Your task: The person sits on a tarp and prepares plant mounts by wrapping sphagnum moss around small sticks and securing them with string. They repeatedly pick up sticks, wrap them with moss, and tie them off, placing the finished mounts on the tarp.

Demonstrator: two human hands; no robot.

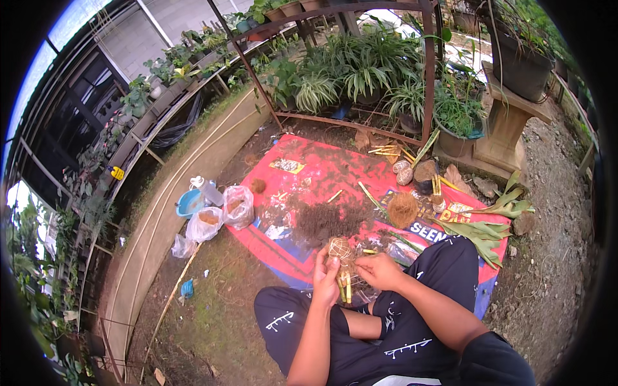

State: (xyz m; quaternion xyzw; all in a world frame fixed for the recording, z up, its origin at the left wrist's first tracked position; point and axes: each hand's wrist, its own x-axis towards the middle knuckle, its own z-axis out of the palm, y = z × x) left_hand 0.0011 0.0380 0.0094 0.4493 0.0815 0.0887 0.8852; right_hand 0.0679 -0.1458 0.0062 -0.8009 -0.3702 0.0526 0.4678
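Observation:
My left hand [326,277] grips a small ball wrapped in pale string [339,248], its fingers and thumb around the near side. Short yellow-green stem cuttings [345,285] stick out of the ball towards my lap. At the ball's right side is my right hand [379,271], with thumb and fingertips drawn together near its neck; whether string lies between them is too small to see. Just beyond both hands, a heap of dark loose growing medium [330,222] lies on a red printed banner sheet [309,149]. A round wad of brown fibre [403,210] rests to the right.
Finished-looking string-wrapped balls [404,176] sit near a dark pot [425,177]. Large cut leaves [475,234] lie at right. Plastic bags [238,207], a blue basin [189,202] and a clear bottle [210,192] stand left. A rusty metal rack [347,125] with potted plants borders the far side.

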